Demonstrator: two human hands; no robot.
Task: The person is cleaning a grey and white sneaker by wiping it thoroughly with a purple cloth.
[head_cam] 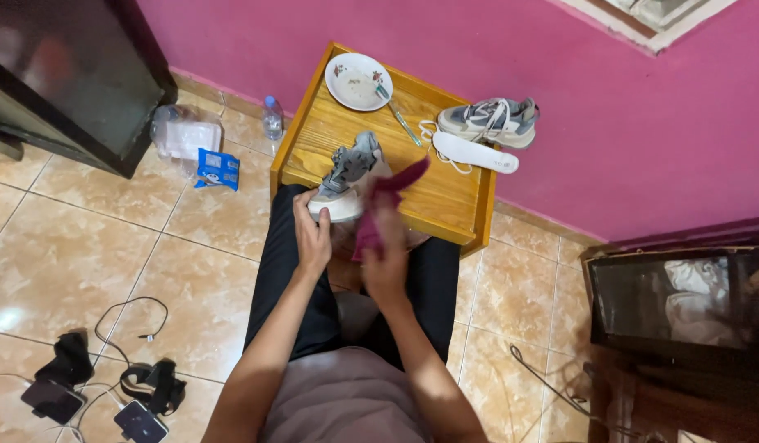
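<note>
Sneaker (347, 176) held by left hand (311, 234); right hand (385, 254) presses maroon cloth (379, 209) against it.

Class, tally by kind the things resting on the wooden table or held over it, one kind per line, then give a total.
Shoes: 2, a grey shoe steadied by the left hand, and a second shoe
Insoles: 1, white insole
Plates: 1, white plate
Brushes: 1, brush
Cloths: 1, magenta cloth in the right hand
Total: 6
</note>
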